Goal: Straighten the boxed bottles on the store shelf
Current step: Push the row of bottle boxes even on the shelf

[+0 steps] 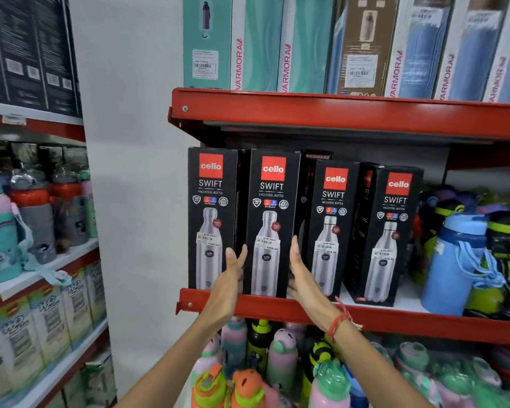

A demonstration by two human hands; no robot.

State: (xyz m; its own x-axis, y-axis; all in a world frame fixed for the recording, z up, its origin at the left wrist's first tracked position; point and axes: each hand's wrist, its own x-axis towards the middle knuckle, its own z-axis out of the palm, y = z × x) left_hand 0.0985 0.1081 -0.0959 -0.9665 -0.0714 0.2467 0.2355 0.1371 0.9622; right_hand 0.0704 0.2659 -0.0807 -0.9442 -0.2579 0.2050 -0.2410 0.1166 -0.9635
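Four black Cello boxes (273, 222) stand in the front row along the front edge of the red middle shelf (365, 315), with at least two more dark boxes (314, 172) behind them. Two hands reach in: the left hand (228, 285) and the right hand (302, 273). One blue bottle (454, 260) stands toward the shelf's right end. The shelf above carries about seven tall boxes (362, 45); farther ones cannot be counted

Four black boxes (273, 223) on the red shelf (365, 315) read "cello SWIFT VACUSTEEL BOTTLE", while the tall boxes above (395, 48) read "VARMORA" along their edges.
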